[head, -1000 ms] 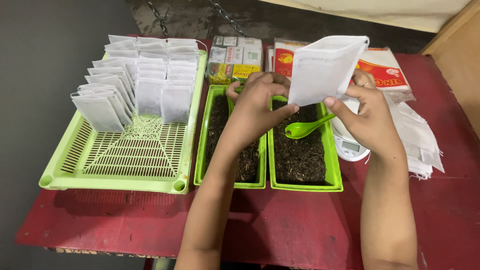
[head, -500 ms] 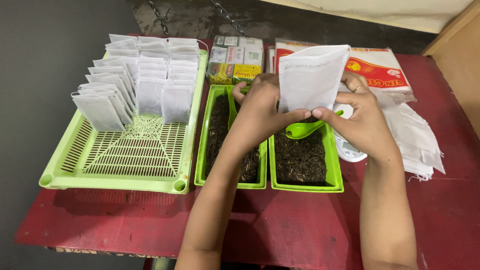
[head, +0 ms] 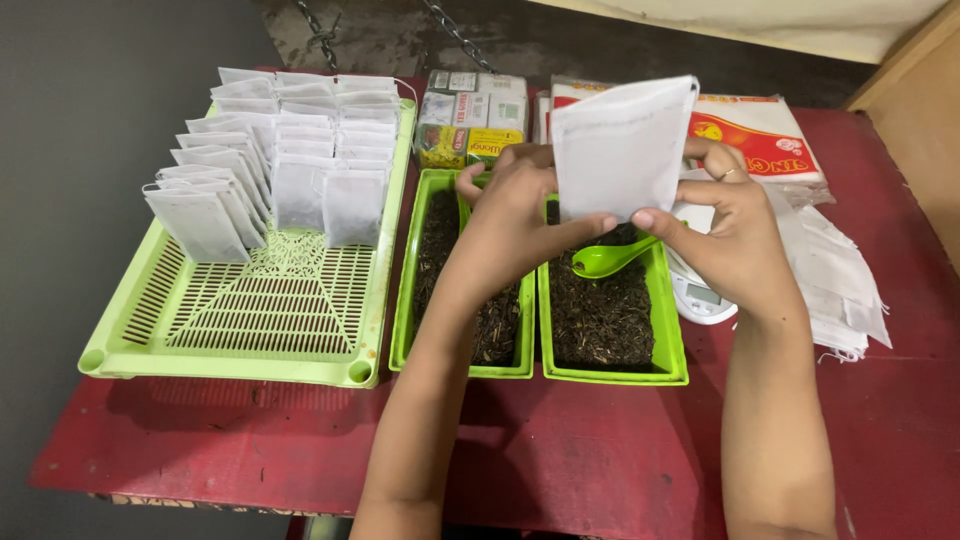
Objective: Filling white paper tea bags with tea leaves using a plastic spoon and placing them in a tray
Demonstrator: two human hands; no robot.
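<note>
Both hands up over the green trays: left hand (head: 510, 205) and right hand (head: 730, 235) pinching a white bag (head: 622, 150) by its lower edge, fingers clamped tight, held upright (mouth up, seemingly for filling). Scoop (head: 608, 260) resting in the right tray (head: 610, 372) below, mid-bench.

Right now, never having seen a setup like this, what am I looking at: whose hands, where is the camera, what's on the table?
The camera sits on a person's head, looking down at their own bare hands. The left hand and right hand together hold up a white paper sachet by its lower edge. Below, on a red table, stand two narrow green trays of dark loose leaves, with a green scoop in the right-hand one. On the left, a green slotted basket holds rows of white sachets. Small boxes, a scale and more sachets lie behind and to the right.
</note>
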